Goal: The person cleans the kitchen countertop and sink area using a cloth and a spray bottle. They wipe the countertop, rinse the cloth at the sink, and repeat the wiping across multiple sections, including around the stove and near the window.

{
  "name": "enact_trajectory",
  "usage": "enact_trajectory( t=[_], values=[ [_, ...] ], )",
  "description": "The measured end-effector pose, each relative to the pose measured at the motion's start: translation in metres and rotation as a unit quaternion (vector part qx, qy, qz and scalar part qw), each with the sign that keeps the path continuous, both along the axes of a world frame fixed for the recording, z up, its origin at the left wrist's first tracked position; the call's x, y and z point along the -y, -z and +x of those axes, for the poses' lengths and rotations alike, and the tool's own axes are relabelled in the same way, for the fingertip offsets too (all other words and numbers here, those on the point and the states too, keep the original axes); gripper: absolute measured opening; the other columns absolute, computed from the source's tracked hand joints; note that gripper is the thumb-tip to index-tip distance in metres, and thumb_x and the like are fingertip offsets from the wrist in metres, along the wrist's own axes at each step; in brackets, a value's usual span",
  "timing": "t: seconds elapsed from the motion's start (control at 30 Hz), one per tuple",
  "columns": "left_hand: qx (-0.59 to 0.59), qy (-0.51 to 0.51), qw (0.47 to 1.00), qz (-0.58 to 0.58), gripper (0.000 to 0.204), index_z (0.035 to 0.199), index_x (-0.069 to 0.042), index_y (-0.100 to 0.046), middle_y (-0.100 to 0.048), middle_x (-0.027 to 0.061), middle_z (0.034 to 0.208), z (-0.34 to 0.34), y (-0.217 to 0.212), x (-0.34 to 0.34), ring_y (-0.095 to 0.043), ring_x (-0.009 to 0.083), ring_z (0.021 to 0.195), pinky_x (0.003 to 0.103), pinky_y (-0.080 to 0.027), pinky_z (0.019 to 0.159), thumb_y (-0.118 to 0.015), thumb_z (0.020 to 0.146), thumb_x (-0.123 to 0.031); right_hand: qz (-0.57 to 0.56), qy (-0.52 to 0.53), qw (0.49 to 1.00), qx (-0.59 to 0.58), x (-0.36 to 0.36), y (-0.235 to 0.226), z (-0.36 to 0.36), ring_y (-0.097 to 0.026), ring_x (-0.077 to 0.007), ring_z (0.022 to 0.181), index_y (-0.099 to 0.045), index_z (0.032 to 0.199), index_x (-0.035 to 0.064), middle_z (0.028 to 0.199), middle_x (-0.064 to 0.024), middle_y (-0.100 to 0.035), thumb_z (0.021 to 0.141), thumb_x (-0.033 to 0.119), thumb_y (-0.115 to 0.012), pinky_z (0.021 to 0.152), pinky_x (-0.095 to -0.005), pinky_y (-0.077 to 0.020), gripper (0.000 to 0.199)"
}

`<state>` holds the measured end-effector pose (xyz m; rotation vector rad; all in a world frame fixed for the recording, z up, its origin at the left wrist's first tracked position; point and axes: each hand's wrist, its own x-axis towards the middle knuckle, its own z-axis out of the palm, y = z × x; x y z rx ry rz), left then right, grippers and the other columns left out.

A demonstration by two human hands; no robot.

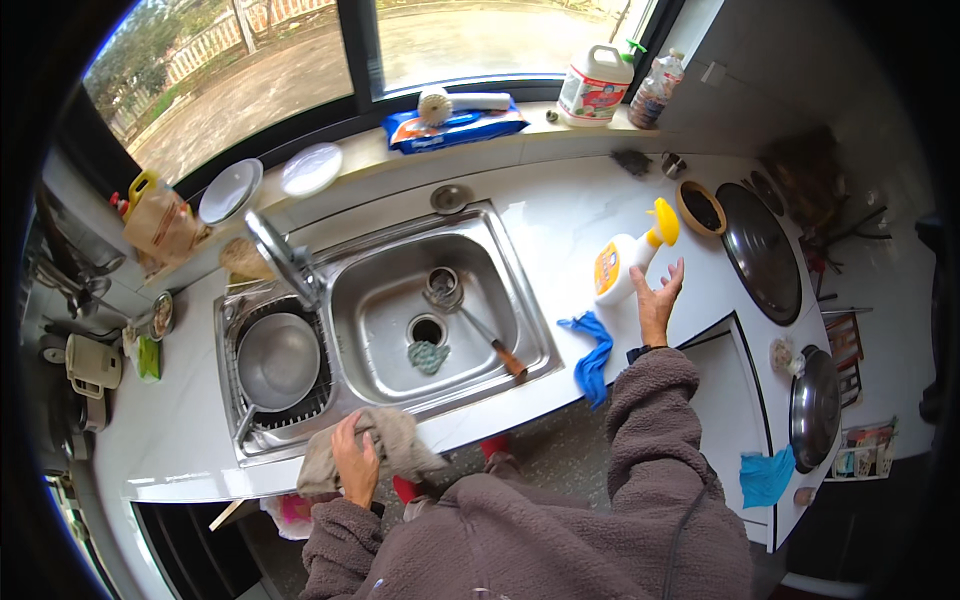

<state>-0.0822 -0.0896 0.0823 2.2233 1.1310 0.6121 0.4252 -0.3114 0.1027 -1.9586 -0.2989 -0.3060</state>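
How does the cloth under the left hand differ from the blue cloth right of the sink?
The grey-brown cloth is bunched on the sink's front edge, gripped by the left hand; the blue cloth is smaller, lies twisted, hangs over the counter edge, and no hand touches it. The right hand is open by the detergent bottle. Both cloths are crumpled.

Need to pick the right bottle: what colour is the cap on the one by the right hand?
Yellow cap on a white bottle, clearest in the head view.

The sink (pixel 400 270) was brushed metal with a dull sheen; the counter (pixel 560 215) looked smooth, glossy and stone-like. The rag (pixel 395 440) was limp, matt grey-brown cloth, the blue cloth (pixel 592 355) soft fabric, and the white bottle (pixel 622 265) smooth plastic.
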Motion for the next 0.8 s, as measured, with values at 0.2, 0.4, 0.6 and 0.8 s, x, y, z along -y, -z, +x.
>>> enact_trajectory(
  t=[0.2, 0.4, 0.6, 0.8],
  values=[
    [-0.055, 0.105, 0.992, 0.039, 0.030, 0.109, -0.006, -0.063, -0.062, 0.0144, 0.106, 0.089, 0.004, -0.012, -0.055, 0.0350, 0.104, 0.043, -0.041, 0.093, -0.066, 0.079, -0.011, 0.096, -0.180, 0.973, -0.108, -0.029, -0.051, 0.045, -0.054, -0.0250, 0.119, -0.031, 0.146, 0.0104, 0.138, -0.0145, -0.047, 0.086, 0.012, -0.071, 0.106, -0.0389, -0.0414, 0.073],
    [-0.298, 0.050, 0.952, -0.044, 0.032, 0.109, -0.010, -0.069, -0.069, 0.0157, 0.104, 0.170, 0.045, -0.085, -0.063, 0.0361, 0.102, 0.045, -0.050, 0.088, -0.067, 0.080, -0.023, 0.145, -0.203, 0.968, -0.037, -0.041, -0.051, 0.058, -0.058, -0.0129, 0.084, -0.053, 0.128, 0.0056, 0.107, -0.0069, -0.060, 0.089, 0.012, -0.063, 0.086, -0.0293, -0.0466, 0.041],
    [-0.441, 0.026, 0.884, -0.150, 0.050, 0.133, -0.013, -0.051, -0.056, 0.0181, 0.126, 0.226, 0.138, -0.096, -0.056, 0.0362, 0.116, 0.046, -0.049, 0.092, -0.059, 0.084, -0.016, 0.225, -0.249, 0.940, -0.065, -0.016, -0.041, 0.052, -0.050, -0.0089, 0.073, -0.051, 0.123, -0.0006, 0.086, -0.0012, -0.054, 0.089, 0.008, -0.060, 0.074, -0.0258, -0.0439, 0.036],
    [-0.536, 0.046, 0.828, -0.158, 0.045, 0.131, -0.010, -0.052, -0.055, 0.0154, 0.125, 0.248, 0.184, -0.082, -0.054, 0.0326, 0.118, 0.044, -0.049, 0.095, -0.060, 0.086, -0.014, 0.151, -0.293, 0.941, -0.073, 0.031, -0.074, 0.040, -0.051, -0.0075, 0.067, -0.047, 0.119, 0.0018, 0.072, -0.0007, -0.048, 0.089, 0.017, -0.056, 0.075, -0.0251, -0.0434, 0.035]
  ],
)
